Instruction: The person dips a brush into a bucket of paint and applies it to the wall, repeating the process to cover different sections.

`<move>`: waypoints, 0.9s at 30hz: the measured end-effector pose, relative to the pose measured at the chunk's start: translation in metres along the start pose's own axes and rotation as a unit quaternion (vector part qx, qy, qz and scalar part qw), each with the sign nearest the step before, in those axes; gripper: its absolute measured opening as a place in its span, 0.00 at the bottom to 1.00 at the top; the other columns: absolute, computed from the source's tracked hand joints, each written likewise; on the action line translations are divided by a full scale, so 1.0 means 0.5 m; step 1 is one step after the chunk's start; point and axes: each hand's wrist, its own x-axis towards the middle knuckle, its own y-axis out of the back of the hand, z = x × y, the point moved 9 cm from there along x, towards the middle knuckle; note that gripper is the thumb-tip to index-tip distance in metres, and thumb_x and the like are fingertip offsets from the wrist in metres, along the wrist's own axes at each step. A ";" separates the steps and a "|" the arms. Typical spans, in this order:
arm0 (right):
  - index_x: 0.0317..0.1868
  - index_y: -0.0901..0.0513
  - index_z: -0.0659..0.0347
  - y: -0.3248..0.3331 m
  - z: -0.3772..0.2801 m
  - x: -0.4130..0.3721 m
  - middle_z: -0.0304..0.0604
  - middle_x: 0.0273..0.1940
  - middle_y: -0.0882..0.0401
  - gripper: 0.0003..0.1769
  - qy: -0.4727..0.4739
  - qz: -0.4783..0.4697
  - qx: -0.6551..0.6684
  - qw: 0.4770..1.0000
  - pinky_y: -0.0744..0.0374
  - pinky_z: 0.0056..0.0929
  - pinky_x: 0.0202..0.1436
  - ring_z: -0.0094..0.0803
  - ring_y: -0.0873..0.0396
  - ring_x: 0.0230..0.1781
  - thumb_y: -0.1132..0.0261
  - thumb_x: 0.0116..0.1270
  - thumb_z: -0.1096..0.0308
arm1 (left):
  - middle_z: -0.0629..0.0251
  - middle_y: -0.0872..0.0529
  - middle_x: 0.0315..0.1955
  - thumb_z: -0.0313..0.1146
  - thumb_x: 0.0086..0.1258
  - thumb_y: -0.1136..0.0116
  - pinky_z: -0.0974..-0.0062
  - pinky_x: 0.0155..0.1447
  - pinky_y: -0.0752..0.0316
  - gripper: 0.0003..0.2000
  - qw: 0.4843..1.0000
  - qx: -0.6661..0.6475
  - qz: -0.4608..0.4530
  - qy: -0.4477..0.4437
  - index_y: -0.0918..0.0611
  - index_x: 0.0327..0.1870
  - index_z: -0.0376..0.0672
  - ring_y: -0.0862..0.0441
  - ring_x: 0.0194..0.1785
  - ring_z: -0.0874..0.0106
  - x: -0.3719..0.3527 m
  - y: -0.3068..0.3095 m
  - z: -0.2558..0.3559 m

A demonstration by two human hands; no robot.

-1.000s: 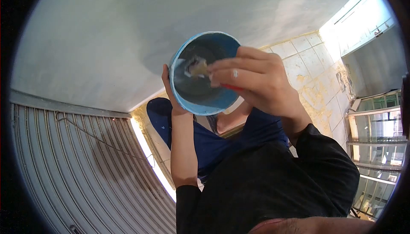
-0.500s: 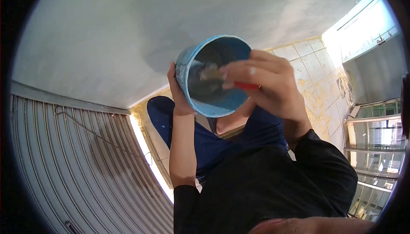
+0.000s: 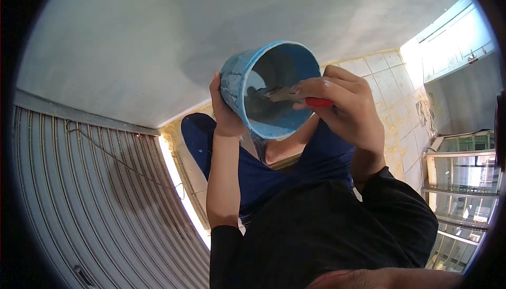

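Note:
A blue bucket (image 3: 232,86), streaked with grey-white paint outside, is tilted so that its mouth faces me. My left hand (image 3: 227,116) grips it from the left, fingers mostly hidden behind its wall. Grey paint (image 3: 263,111) coats the inside and pools in the lower part. In my right hand (image 3: 352,104) is a paintbrush (image 3: 318,102) with a red handle, pinched near its neck. Its grey-smeared head reaches inside the bucket, close over the paint. White specks mark the right hand's knuckle.
A grey-white wall (image 3: 132,41) rises just beyond the bucket. At the left is a ribbed metal shutter (image 3: 105,199) with a thin cable across it. Paint-stained floor tiles (image 3: 387,83) run right toward a glass-fronted cabinet (image 3: 464,175). My crossed legs (image 3: 269,175) are below the bucket.
The bucket has shifted slightly right and turned a little, showing more of its outer side. My right hand has moved a little right with the paintbrush, which is now less blurred.

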 end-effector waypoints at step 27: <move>0.46 0.16 0.63 -0.030 0.100 -0.029 0.46 0.39 0.12 0.13 -0.144 0.001 0.047 0.988 0.16 0.31 0.41 0.37 0.12 0.38 0.25 0.62 0.79 | 0.65 0.11 0.54 0.65 0.77 0.51 0.57 0.63 0.19 0.30 0.995 0.043 0.087 0.017 0.16 0.61 0.47 0.14 0.58 0.66 0.005 0.035 -0.007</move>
